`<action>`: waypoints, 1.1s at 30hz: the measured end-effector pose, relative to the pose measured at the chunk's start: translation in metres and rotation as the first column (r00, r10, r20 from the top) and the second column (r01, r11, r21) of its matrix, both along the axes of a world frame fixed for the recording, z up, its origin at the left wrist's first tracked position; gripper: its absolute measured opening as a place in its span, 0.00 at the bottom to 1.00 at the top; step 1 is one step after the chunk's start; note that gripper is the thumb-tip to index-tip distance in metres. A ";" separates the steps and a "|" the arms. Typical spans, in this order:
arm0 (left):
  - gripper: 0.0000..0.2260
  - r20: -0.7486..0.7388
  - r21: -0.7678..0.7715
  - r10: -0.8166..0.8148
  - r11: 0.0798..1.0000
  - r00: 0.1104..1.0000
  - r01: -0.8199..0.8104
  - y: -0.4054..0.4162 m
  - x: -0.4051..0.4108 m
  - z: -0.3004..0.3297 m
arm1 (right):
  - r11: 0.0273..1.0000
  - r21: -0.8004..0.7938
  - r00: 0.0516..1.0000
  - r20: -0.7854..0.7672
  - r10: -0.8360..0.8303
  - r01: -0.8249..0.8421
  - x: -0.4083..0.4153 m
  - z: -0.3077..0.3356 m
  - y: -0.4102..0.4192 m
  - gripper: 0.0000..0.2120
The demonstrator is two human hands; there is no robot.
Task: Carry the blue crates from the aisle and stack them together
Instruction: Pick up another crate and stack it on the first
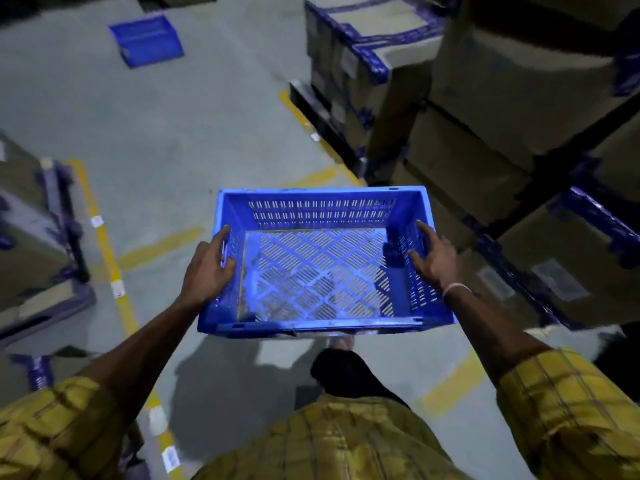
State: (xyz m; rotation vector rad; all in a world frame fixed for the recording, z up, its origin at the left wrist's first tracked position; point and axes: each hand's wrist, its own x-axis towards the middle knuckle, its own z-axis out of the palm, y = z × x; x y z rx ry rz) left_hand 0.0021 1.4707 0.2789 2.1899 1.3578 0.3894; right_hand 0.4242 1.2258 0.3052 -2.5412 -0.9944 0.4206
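Head view looks down on a warehouse floor, grey concrete with yellow lines marking the aisle's edges, presumably to keep the walking lane free of stock. Boxes, brown cardboard with blue tape, are piled on racks from 12 round to 3 o'clock, and more stand at 9 o'clock behind the yellow line; they sit outside the lane, so the middle is open for carrying.

At the centre is the crate, blue, slotted and with nothing in it, held level and clear of the floor in front of the body. Being held by its two short ends keeps it balanced and leaves the way ahead in sight over its rim.

A second crate lies on the floor at 11 o'clock, well apart from the carried one and tilted in the frame. In my judgement it is either the next one to fetch or the spot where the stack will be made; which of these cannot be told.

The left hand grasps the crate's 9 o'clock wall, thumb over the rim and fingers outside at the handle slot. The right hand grasps the 3 o'clock wall likewise, a pale band at its wrist. Each grip is clenched on the crate.
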 end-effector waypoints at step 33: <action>0.34 0.044 0.007 0.433 0.901 0.900 -0.434 0.525 -0.043 -0.016 | 0.882 0.003 0.882 0.018 0.471 -0.471 0.017 -0.010 0.756 0.33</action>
